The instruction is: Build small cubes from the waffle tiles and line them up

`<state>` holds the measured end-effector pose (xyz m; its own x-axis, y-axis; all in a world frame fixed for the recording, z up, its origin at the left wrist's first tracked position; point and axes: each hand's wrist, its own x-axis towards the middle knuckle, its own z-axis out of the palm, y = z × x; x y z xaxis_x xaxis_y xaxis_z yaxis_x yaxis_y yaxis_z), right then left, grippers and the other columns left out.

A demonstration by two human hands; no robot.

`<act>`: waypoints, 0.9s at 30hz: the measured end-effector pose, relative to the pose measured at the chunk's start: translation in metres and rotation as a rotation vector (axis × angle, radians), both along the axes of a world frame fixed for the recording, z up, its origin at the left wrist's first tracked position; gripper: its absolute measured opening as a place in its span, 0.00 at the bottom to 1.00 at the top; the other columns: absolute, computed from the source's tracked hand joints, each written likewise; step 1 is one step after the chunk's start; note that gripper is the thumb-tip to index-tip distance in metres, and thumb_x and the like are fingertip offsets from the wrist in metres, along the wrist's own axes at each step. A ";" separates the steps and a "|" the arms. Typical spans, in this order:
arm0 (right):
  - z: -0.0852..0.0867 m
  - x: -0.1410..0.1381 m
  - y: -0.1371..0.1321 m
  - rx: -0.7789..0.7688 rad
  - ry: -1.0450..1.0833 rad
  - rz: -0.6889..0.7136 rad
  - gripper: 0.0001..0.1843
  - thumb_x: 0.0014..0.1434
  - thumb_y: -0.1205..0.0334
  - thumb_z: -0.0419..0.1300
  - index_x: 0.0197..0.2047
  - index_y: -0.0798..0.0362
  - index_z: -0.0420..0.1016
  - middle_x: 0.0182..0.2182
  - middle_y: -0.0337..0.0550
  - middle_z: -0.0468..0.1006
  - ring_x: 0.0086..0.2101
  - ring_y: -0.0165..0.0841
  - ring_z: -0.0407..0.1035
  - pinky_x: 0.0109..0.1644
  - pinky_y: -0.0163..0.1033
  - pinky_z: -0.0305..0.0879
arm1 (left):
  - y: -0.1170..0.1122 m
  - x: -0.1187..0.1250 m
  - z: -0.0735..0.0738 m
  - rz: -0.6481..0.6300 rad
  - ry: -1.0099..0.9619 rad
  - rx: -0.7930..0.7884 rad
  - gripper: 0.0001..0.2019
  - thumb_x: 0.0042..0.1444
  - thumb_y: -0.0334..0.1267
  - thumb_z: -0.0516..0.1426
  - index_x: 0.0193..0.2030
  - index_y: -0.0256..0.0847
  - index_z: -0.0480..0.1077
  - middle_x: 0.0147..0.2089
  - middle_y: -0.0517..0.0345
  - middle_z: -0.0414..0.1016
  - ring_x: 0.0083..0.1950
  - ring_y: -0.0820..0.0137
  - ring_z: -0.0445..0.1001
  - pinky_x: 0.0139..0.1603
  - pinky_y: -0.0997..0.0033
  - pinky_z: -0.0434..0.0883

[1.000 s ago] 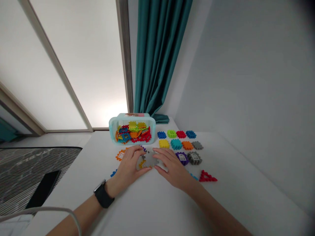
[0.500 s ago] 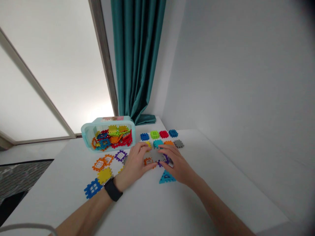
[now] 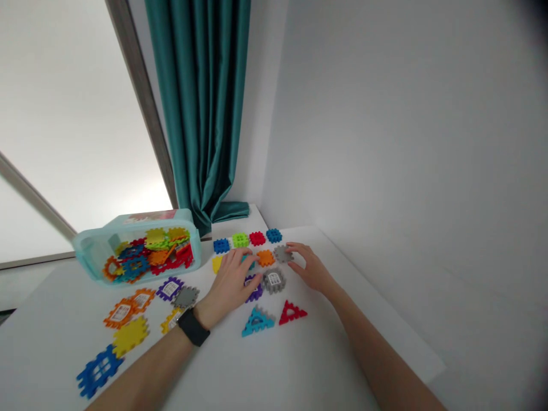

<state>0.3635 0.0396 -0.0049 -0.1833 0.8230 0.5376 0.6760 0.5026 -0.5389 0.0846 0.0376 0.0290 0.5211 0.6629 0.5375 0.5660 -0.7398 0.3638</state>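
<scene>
My left hand (image 3: 229, 281), a black watch (image 3: 193, 326) on its wrist, lies flat with fingers apart over a purple cube (image 3: 256, 292) and a mostly hidden teal one. My right hand (image 3: 311, 267) is stretched out, fingertips touching a small grey cube (image 3: 282, 253). Between the hands sit an orange cube (image 3: 266, 258) and a grey cube with a sticker (image 3: 274, 279). Neither hand grips anything.
Behind stand blue (image 3: 221, 245), green (image 3: 240, 240), red (image 3: 257, 237) and blue (image 3: 274, 234) cubes. A clear bin of tiles (image 3: 85, 254) lies left. Flat tiles (image 3: 131, 335) lie scattered front left. Blue (image 3: 257, 321) and red (image 3: 291, 312) triangles lie in front. The wall is close on the right.
The view has swung so everything sits further left. Both hands moved back toward the cube rows; the grey piece held between them is no longer in their fingers.
</scene>
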 end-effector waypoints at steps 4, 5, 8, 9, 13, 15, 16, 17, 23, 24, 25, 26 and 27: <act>-0.013 0.021 0.017 -0.144 0.016 -0.016 0.16 0.60 0.64 0.60 0.51 0.49 0.73 0.56 0.49 0.76 0.57 0.41 0.69 0.62 0.56 0.64 | 0.007 0.012 -0.002 -0.018 0.042 -0.022 0.11 0.62 0.39 0.58 0.51 0.44 0.72 0.55 0.47 0.69 0.57 0.53 0.67 0.57 0.46 0.68; -0.015 0.024 0.020 -0.166 0.014 -0.017 0.17 0.60 0.64 0.59 0.53 0.49 0.72 0.55 0.49 0.76 0.56 0.40 0.70 0.61 0.55 0.65 | 0.009 0.014 -0.002 -0.026 0.049 -0.025 0.11 0.62 0.40 0.58 0.51 0.44 0.72 0.55 0.47 0.70 0.57 0.52 0.67 0.56 0.45 0.68; -0.017 0.029 0.029 -0.222 0.008 -0.007 0.22 0.60 0.65 0.59 0.58 0.49 0.69 0.53 0.48 0.77 0.53 0.37 0.72 0.58 0.52 0.67 | 0.012 0.020 -0.003 -0.042 0.063 -0.036 0.11 0.62 0.40 0.58 0.51 0.44 0.71 0.56 0.47 0.70 0.57 0.52 0.67 0.56 0.45 0.68; -0.018 0.030 0.031 -0.239 0.005 0.003 0.23 0.60 0.65 0.59 0.59 0.49 0.68 0.53 0.48 0.77 0.52 0.37 0.72 0.58 0.51 0.67 | 0.012 0.022 -0.004 -0.045 0.066 -0.041 0.11 0.62 0.40 0.58 0.51 0.44 0.71 0.56 0.48 0.70 0.57 0.52 0.67 0.57 0.44 0.68; -0.019 0.032 0.039 -0.286 -0.007 0.060 0.25 0.60 0.66 0.60 0.61 0.50 0.68 0.55 0.48 0.76 0.54 0.37 0.71 0.60 0.51 0.66 | 0.012 0.026 -0.007 -0.048 0.073 -0.058 0.11 0.63 0.41 0.58 0.51 0.44 0.71 0.56 0.47 0.69 0.58 0.52 0.66 0.57 0.44 0.68; -0.019 0.033 0.042 -0.303 -0.010 0.085 0.26 0.59 0.67 0.60 0.61 0.50 0.67 0.56 0.49 0.76 0.55 0.38 0.70 0.61 0.52 0.64 | 0.012 0.027 -0.007 -0.053 0.072 -0.063 0.12 0.63 0.41 0.58 0.52 0.44 0.71 0.56 0.47 0.69 0.59 0.52 0.66 0.57 0.44 0.68; -0.019 0.033 0.042 -0.310 -0.010 0.096 0.26 0.59 0.67 0.60 0.61 0.50 0.67 0.56 0.49 0.75 0.55 0.38 0.70 0.62 0.52 0.64 | 0.012 0.027 -0.007 -0.056 0.071 -0.066 0.12 0.63 0.41 0.58 0.52 0.44 0.71 0.56 0.47 0.69 0.59 0.52 0.66 0.58 0.45 0.68; -0.019 0.034 0.043 -0.316 -0.009 0.106 0.26 0.59 0.67 0.60 0.61 0.51 0.67 0.56 0.49 0.75 0.55 0.38 0.70 0.62 0.52 0.64 | 0.012 0.028 -0.007 -0.060 0.070 -0.071 0.12 0.63 0.41 0.58 0.52 0.44 0.71 0.57 0.47 0.69 0.59 0.52 0.66 0.58 0.45 0.68; -0.018 0.033 0.045 -0.344 -0.010 0.130 0.27 0.59 0.68 0.59 0.62 0.50 0.66 0.56 0.48 0.75 0.54 0.39 0.71 0.62 0.53 0.64 | 0.013 0.030 -0.001 -0.098 0.075 -0.107 0.12 0.62 0.40 0.59 0.51 0.44 0.71 0.58 0.48 0.68 0.60 0.52 0.66 0.59 0.45 0.67; -0.018 0.033 0.045 -0.349 -0.012 0.129 0.27 0.58 0.68 0.60 0.61 0.50 0.67 0.56 0.48 0.76 0.54 0.39 0.71 0.62 0.53 0.63 | 0.014 0.030 0.000 -0.100 0.077 -0.110 0.12 0.62 0.40 0.60 0.51 0.44 0.71 0.58 0.48 0.68 0.60 0.52 0.66 0.59 0.45 0.67; -0.018 0.033 0.045 -0.353 -0.015 0.127 0.27 0.58 0.68 0.60 0.61 0.49 0.67 0.55 0.47 0.76 0.54 0.40 0.70 0.63 0.53 0.63 | 0.014 0.031 0.000 -0.101 0.081 -0.113 0.12 0.61 0.40 0.60 0.52 0.44 0.71 0.59 0.48 0.68 0.60 0.52 0.65 0.60 0.45 0.67; -0.017 0.033 0.045 -0.357 -0.017 0.124 0.27 0.58 0.68 0.60 0.61 0.49 0.67 0.55 0.47 0.76 0.55 0.40 0.70 0.63 0.53 0.63 | 0.014 0.031 0.001 -0.101 0.087 -0.117 0.13 0.62 0.40 0.60 0.52 0.44 0.71 0.59 0.48 0.68 0.61 0.52 0.65 0.60 0.45 0.66; -0.017 0.034 0.045 -0.362 -0.020 0.121 0.27 0.58 0.68 0.60 0.61 0.48 0.67 0.56 0.47 0.76 0.55 0.40 0.70 0.63 0.53 0.63 | 0.015 0.031 0.001 -0.100 0.097 -0.122 0.13 0.62 0.40 0.60 0.53 0.44 0.71 0.60 0.47 0.67 0.61 0.52 0.64 0.61 0.46 0.66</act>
<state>0.3971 0.0845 -0.0221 -0.2980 0.9308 0.2117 0.6356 0.3589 -0.6835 0.1155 0.0524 0.0300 0.6332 0.6622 0.4007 0.5284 -0.7482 0.4013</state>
